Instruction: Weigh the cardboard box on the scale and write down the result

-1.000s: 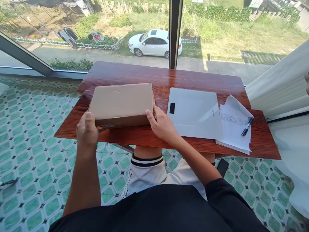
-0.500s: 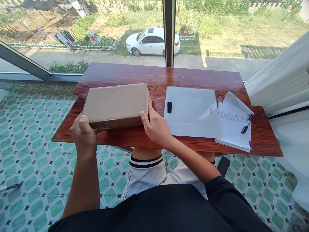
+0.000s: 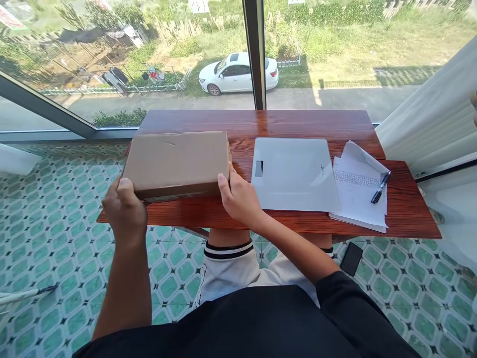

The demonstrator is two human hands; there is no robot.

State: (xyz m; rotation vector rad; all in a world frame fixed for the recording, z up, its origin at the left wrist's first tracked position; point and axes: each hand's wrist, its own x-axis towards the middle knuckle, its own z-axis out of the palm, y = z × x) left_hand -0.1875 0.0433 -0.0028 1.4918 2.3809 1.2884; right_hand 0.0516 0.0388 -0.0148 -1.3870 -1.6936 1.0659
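Observation:
A closed brown cardboard box point(image 3: 179, 161) is held between my two hands over the left part of the dark red wooden table point(image 3: 208, 215). My left hand point(image 3: 126, 206) grips its near left corner, thumb on top and the other fingers out of sight beneath or behind. At the near right corner my right hand point(image 3: 240, 196) clasps the side, with the thumb against the front edge. Whether the underside touches the table cannot be made out. Right of the box lies a flat pale glass-topped scale point(image 3: 294, 174) with a small dark display.
Paper sheets with writing point(image 3: 357, 199) lie on the table's right side with a black pen point(image 3: 380, 189) on them. A dark phone point(image 3: 351, 258) is on the tiled floor. A window frame post point(image 3: 255, 54) rises behind the table, and a white curtain point(image 3: 421, 114) hangs at right.
The box and my left hand have shifted slightly to the left relative to the table. Both hands keep their hold. The camera view has tilted a little.

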